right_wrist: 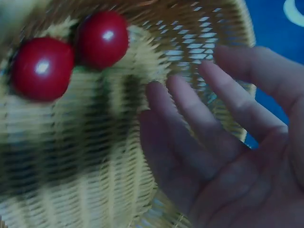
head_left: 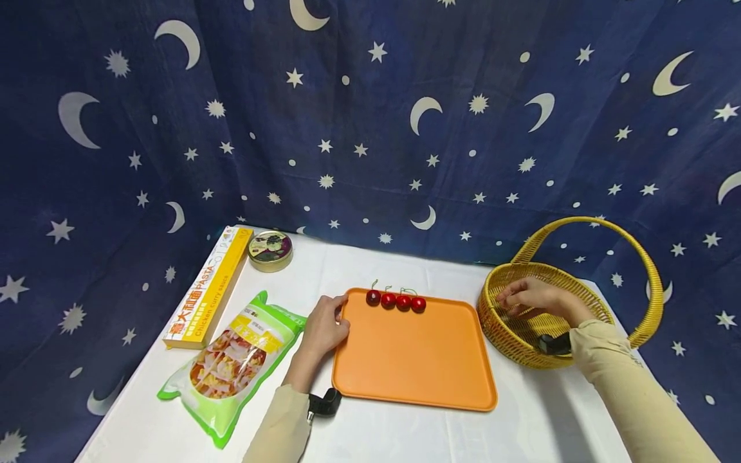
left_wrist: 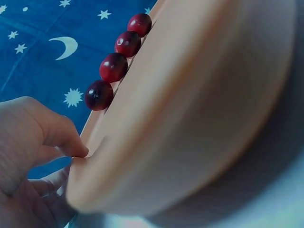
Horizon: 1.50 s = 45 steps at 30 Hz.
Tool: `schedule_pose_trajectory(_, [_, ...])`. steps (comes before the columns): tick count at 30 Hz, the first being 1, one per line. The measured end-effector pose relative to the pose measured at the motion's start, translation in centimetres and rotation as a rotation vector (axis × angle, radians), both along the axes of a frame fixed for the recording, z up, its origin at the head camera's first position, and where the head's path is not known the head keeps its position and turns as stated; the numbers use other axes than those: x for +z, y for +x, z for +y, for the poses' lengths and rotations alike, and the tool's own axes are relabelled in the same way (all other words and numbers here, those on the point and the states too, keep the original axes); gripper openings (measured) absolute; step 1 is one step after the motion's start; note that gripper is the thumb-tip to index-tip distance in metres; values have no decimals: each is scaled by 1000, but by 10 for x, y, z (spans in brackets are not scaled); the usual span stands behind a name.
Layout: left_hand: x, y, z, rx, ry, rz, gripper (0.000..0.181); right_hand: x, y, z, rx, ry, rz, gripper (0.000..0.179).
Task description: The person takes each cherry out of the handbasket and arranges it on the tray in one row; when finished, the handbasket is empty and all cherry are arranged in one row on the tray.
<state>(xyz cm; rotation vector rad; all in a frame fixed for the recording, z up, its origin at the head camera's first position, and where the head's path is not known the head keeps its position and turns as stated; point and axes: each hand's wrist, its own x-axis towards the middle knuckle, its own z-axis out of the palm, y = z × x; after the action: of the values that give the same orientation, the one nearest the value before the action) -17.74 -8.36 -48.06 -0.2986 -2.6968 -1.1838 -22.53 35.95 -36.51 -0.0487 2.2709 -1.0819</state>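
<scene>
Pinched hold at left, loose spread at right

Hung across the far side and along both flanks: dark blue curtain [head_left: 347, 109], printed with pale moons, stars and dots. Spread out nearer: white-covered tabletop [head_left: 370, 431]. Stretched in from the near side: beige sleeves [head_left: 642, 395]. Standing upright at the right: woven yellow basket [head_left: 499, 331], with tall arched handle [head_left: 647, 283]. Lying just to the left of the basket: orange tray [head_left: 413, 357], rounded at the corners. Lying slanted farther left: green-and-white food bag [head_left: 231, 366], with a picture of food on the front. Set along the left edge, beside the bag: yellow-and-white pasta box [head_left: 211, 289], lettered "PASTA" and "Chicken curry sauce".

Placed at the tray's left rim, near the far corner: left hand [head_left: 322, 326], grip clamped on that rim. Poised inside the basket: right hand [head_left: 535, 297], grip apart, fingers slightly bent and fanned. Set by the far end of the pasta box, just to the right: round tin [head_left: 270, 249], with dark patterned lid. Lined up along the tray's far rim, toward the left: four red cherries [head_left: 402, 302], side by side, stems toward the far side. Visible in the basket by the right wrist view: two round red fruits [right_wrist: 42, 69], just beside each other, apart from the fingers
</scene>
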Motion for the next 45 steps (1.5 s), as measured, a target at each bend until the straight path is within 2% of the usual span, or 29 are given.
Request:
schedule_pose_trajectory(5, [-1, 0, 1, -6, 10, 34, 51, -4, 7, 4, 4, 36, -144, 28])
schedule_pose_trajectory(10, [-1, 0, 0, -10, 12, 48, 51, -9, 10, 7, 21, 4, -211, 23])
schedule_pose_trajectory(16, [-1, 1, -1, -1, 20, 29, 52, -15, 8, 5, 36, -6, -226, 19])
schedule_pose_trajectory(22, [-1, 2, 0, -4, 16, 20, 52, -17, 8, 4, 46, -12, -202, 18])
schedule_pose_trajectory(29, [-2, 1, 1, -6, 26, 17, 53, -15, 7, 2, 40, -57, -193, 14])
schedule_pose_trajectory(32, [-2, 1, 0, -7, 22, 13, 53, -6, 6, 2, 35, -89, -154, 20])
schedule_pose_trajectory(37, [-1, -1, -1, -9, 14, 10, 53, 10, 7, 2, 22, -142, -38, 37])
schedule_pose_trajectory(45, [0, 0, -1, -9, 18, 6, 53, 25, 13, -5, -48, -199, 135, 47])
